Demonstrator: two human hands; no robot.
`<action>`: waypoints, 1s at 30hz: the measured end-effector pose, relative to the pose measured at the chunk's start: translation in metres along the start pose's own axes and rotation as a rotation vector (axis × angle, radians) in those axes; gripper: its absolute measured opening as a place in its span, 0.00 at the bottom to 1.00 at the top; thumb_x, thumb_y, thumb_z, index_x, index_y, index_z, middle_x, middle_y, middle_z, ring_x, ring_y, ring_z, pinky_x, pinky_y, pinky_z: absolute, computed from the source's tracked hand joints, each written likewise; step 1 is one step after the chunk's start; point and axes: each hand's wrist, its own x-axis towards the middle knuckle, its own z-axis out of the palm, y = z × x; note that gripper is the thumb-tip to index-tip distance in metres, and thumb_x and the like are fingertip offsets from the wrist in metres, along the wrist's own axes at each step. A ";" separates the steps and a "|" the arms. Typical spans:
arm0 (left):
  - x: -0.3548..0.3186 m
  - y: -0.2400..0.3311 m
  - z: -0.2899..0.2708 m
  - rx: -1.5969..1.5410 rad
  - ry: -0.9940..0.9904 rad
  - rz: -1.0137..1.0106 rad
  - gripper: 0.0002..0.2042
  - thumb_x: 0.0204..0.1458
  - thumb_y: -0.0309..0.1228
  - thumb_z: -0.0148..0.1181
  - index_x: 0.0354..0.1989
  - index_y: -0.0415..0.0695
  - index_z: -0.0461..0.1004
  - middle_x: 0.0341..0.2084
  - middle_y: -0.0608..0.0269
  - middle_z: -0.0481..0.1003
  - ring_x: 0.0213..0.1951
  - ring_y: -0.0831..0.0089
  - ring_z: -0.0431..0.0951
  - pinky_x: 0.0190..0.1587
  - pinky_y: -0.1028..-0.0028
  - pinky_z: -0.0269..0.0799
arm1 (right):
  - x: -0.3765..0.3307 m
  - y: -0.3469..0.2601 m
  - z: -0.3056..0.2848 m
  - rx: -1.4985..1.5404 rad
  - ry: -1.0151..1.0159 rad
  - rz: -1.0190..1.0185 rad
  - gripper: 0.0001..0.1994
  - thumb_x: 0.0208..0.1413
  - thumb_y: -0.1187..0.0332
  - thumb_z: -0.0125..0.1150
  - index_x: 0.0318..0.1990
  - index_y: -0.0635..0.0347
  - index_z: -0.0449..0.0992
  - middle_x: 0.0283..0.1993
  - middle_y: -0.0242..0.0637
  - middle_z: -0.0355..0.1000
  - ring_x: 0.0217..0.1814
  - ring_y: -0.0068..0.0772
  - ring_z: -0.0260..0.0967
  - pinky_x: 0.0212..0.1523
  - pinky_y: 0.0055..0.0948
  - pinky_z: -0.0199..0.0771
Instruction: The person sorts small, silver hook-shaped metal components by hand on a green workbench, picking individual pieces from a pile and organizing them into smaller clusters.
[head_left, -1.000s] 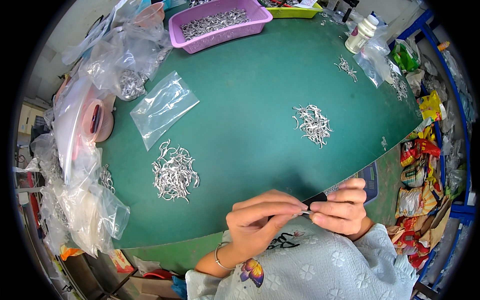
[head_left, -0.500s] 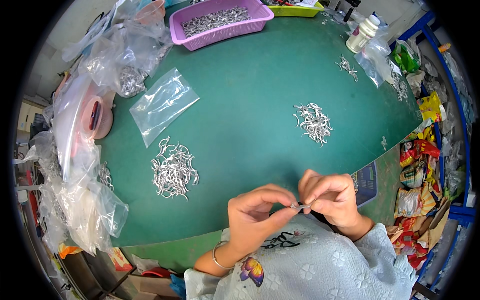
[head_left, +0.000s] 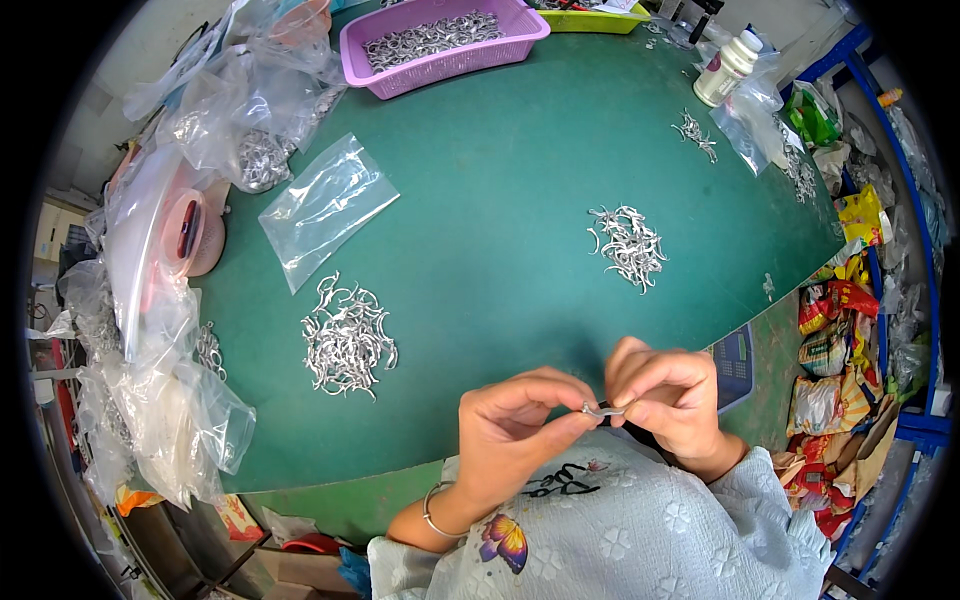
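My left hand [head_left: 515, 428] and my right hand [head_left: 665, 397] meet just over the near edge of the green table [head_left: 480, 200]. Together they pinch one small curved silver metal piece [head_left: 600, 410] between their fingertips. A heap of the same silver pieces [head_left: 345, 338] lies on the table to the left of my left hand. A smaller heap [head_left: 628, 244] lies beyond my right hand. An empty clear plastic bag [head_left: 325, 205] rests flat further back on the left.
A purple basket [head_left: 440, 40] full of silver pieces stands at the far edge. Clear bags [head_left: 150, 330] crowd the left side. A white bottle [head_left: 727, 67] and a few pieces [head_left: 693, 130] sit far right. Colourful packets [head_left: 840, 340] lie to the right, below the table.
My right hand has turned and lifted its fingers over the piece, and both hands have shifted slightly while keeping hold of it. The heaps on the table have not moved.
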 end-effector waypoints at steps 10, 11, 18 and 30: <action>0.001 -0.001 0.000 0.010 -0.006 -0.007 0.08 0.44 0.10 0.53 0.34 0.30 0.71 0.32 0.52 0.72 0.37 0.70 0.73 0.42 0.72 0.69 | 0.003 -0.006 -0.001 -0.220 0.003 -0.113 0.06 0.40 0.80 0.65 0.29 0.67 0.76 0.27 0.39 0.74 0.31 0.32 0.66 0.33 0.28 0.63; 0.001 -0.002 0.000 0.010 -0.005 -0.006 0.08 0.44 0.10 0.52 0.34 0.30 0.71 0.32 0.52 0.72 0.37 0.70 0.72 0.42 0.72 0.69 | 0.003 -0.006 -0.001 -0.285 -0.006 -0.134 0.06 0.40 0.80 0.65 0.29 0.67 0.76 0.27 0.39 0.74 0.31 0.32 0.66 0.33 0.28 0.64; -0.003 -0.012 -0.018 -0.260 0.207 -0.096 0.04 0.52 0.22 0.47 0.35 0.37 0.65 0.27 0.54 0.71 0.30 0.71 0.71 0.35 0.74 0.67 | 0.016 0.018 -0.004 -0.267 -0.223 0.010 0.05 0.42 0.80 0.63 0.29 0.66 0.77 0.28 0.38 0.74 0.31 0.31 0.67 0.35 0.28 0.65; -0.066 -0.013 -0.098 0.486 0.783 0.049 0.11 0.53 0.20 0.48 0.44 0.31 0.68 0.28 0.54 0.74 0.26 0.75 0.74 0.30 0.79 0.71 | 0.075 0.113 0.039 -0.655 -0.221 0.148 0.08 0.48 0.75 0.57 0.37 0.63 0.75 0.35 0.37 0.72 0.34 0.30 0.66 0.35 0.26 0.65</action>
